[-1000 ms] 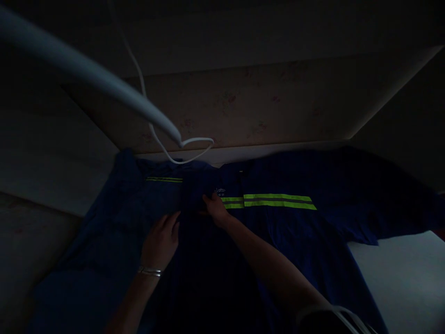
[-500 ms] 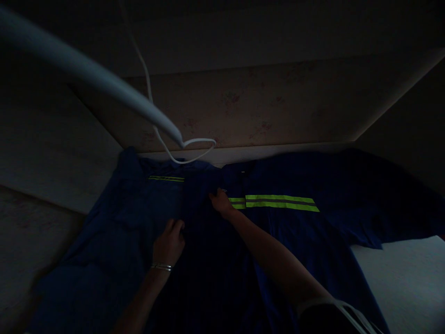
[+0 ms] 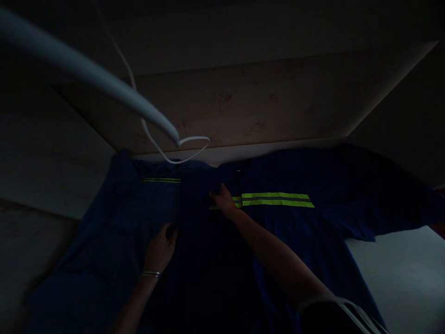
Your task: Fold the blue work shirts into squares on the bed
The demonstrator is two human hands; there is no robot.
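Note:
A dark blue work shirt (image 3: 285, 222) with yellow-green reflective stripes (image 3: 276, 199) lies spread on a pale surface (image 3: 399, 273) in dim light. My right hand (image 3: 224, 200) reaches across to the chest by the front opening, fingers pinched on the shirt's front edge beside the stripe. My left hand (image 3: 160, 248), a thin bracelet on its wrist, rests lower on the left front panel with fingers curled on the cloth. A second short stripe (image 3: 162, 180) shows on the left chest.
A pale tube (image 3: 86, 74) slants in from the upper left, with a white cord (image 3: 187, 148) looping from its tip above the shirt's collar. A faded patterned panel (image 3: 243, 106) rises behind. The pale surface shows bare at the lower right.
My right hand has shifted slightly up along the front edge near the stripe. My left hand has slid a little left and down on the panel. The shirt has stayed in place.

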